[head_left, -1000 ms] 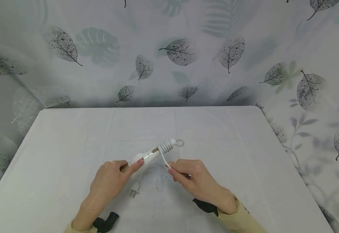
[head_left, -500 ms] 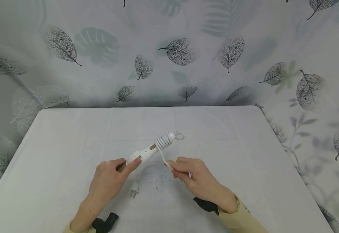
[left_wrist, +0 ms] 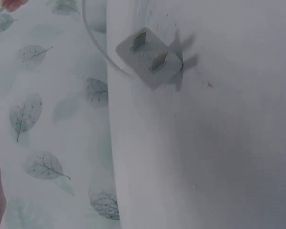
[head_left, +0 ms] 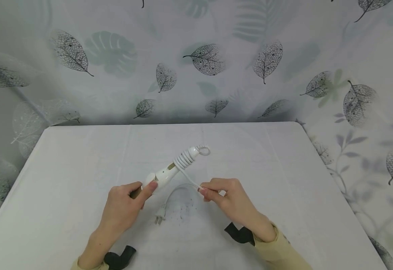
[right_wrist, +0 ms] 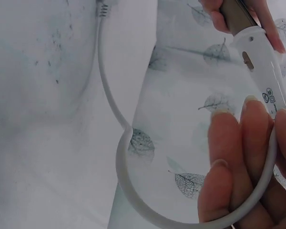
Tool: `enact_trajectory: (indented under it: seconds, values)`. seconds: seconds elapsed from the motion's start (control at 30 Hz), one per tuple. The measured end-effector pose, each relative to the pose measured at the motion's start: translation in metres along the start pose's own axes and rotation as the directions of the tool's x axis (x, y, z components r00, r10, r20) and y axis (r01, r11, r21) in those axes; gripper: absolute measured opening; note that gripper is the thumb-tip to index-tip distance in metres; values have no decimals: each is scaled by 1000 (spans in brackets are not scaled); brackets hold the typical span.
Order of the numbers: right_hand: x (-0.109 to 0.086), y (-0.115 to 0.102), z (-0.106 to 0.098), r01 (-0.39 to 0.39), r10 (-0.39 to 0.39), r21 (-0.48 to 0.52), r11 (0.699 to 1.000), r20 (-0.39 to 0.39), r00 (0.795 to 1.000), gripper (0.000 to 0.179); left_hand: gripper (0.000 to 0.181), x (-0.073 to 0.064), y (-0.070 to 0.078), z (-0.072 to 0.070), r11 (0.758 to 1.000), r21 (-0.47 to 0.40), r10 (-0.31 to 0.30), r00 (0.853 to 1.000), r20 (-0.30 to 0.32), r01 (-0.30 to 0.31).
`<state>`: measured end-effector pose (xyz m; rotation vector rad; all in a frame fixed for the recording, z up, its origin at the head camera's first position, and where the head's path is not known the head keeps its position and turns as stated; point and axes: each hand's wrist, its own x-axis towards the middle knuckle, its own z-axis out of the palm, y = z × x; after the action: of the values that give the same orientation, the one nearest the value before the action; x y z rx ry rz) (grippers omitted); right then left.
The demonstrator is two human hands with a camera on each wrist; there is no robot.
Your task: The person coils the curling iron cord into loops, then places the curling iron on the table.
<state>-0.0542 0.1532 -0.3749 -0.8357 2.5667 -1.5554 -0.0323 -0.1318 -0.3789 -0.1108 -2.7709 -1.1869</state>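
Note:
A white curling iron with a brown barrel is tilted over the table, its handle end pointing away to the right. My left hand grips it by the barrel end, thumb on top. Several turns of its white cord are wound round the handle. My right hand pinches the loose cord between thumb and fingers; in the right wrist view the cord loops below those fingers. The two-pin plug hangs low near the tabletop between my hands, its pins facing the left wrist camera.
A white-covered table lies beneath my hands, with small dark specks near its middle. Leaf-patterned sheeting stands behind and beside it. Black straps sit at both wrists.
The curling iron has risen and shifted left with my left hand. My right hand has moved slightly right, still pinching the cord, and more loose cord shows beside the plug.

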Motion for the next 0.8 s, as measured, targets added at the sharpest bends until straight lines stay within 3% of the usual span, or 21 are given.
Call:
enact_trajectory:
  seconds: [0.33, 0.5, 0.8]
  values:
    - [1, 7, -7, -159, 154, 64, 985, 81, 985, 10, 48, 1, 0, -4, 998, 10, 66, 998, 0, -66]
    - [4, 11, -7, -196, 194, 20, 980, 81, 978, 9, 45, 0, -1, -2, 991, 16, 131, 991, 4, -131]
    - [6, 13, -4, -237, 240, -45, 970, 100, 965, 9, 37, -4, -1, -2, 986, 11, 167, 985, 48, -167]
